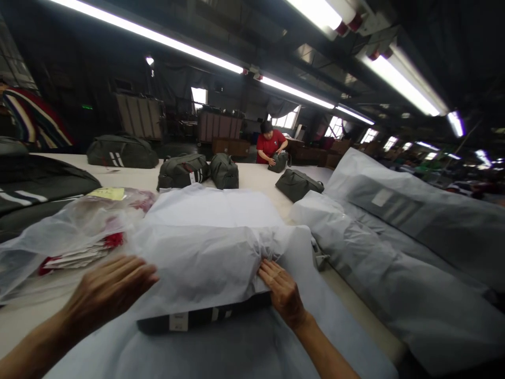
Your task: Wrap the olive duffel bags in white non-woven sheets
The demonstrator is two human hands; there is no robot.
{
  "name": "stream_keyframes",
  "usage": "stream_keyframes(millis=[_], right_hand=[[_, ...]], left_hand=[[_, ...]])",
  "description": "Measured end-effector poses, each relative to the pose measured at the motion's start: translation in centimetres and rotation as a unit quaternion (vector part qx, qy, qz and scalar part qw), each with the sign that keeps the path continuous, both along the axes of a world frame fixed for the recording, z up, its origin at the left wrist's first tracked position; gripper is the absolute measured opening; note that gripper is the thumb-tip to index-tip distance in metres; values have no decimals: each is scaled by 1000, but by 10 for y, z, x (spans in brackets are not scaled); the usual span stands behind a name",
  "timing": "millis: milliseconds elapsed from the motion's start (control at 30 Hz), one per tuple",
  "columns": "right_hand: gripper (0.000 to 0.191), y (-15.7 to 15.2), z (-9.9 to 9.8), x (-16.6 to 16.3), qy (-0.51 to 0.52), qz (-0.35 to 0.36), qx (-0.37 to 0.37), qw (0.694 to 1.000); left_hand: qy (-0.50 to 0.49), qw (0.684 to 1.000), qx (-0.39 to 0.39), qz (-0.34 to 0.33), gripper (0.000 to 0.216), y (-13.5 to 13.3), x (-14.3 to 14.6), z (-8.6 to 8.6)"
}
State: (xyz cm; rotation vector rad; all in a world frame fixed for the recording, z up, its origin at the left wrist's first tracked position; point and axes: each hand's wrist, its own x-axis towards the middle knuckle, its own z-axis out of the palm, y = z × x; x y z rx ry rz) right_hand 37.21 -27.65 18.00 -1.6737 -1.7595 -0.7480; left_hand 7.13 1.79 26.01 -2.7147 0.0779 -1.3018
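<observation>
In front of me a dark green bag point(158, 325) lies mostly covered by a white wrapping sheet point(205, 268). Only its lower edge shows, with white stripes and a white label point(179, 321). My right hand point(281, 289) rests on the right end of the sheet, its fingers stretched out against the gathered, creased cloth; the thumb is hidden. Off the sheet's left side hovers my left hand point(112, 287), slightly blurred, fingers straight and holding nothing. More white sheet point(221, 350) spreads beneath the bag toward me.
To the left, a clear plastic bag point(79, 226) holds tags with red strings, near stacked green bags point(43, 179). Wrapped bags point(394, 263) lie on the right. Several green bags point(183, 171) stand farther along the table point(252, 176), where a person in red point(270, 143) handles one.
</observation>
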Motion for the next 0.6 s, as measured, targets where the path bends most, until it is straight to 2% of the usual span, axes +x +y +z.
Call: stream_keyframes(millis=[67,100,167,233,333,400,500,600], right_hand=[[52,0,-3,-5,4,-16,14,1000],[51,0,-4,-7,5,-26,16,1000],[50,1,-8,-10,3,-43,19,999],[49,0,-13,-13,-1,-58,17,998],[47,-7,-19,-16,-4,-66,4,998],[47,-20,-23,-20,4,-63,-19,998],[48,-55,-34,-27,52,-50,-56,996],[42,-112,-59,-38,175,-75,-58,980]], left_hand=[[61,997,52,-22,35,-16,56,21],[87,992,80,-33,45,-27,84,25],[153,979,112,-75,60,-48,134,19],[207,964,119,-115,69,-65,167,0],[253,950,111,-146,72,-74,183,-33],[267,945,106,-155,70,-72,182,-45],[283,938,102,-171,60,-65,179,-48],[289,935,94,-184,58,-63,181,-47]])
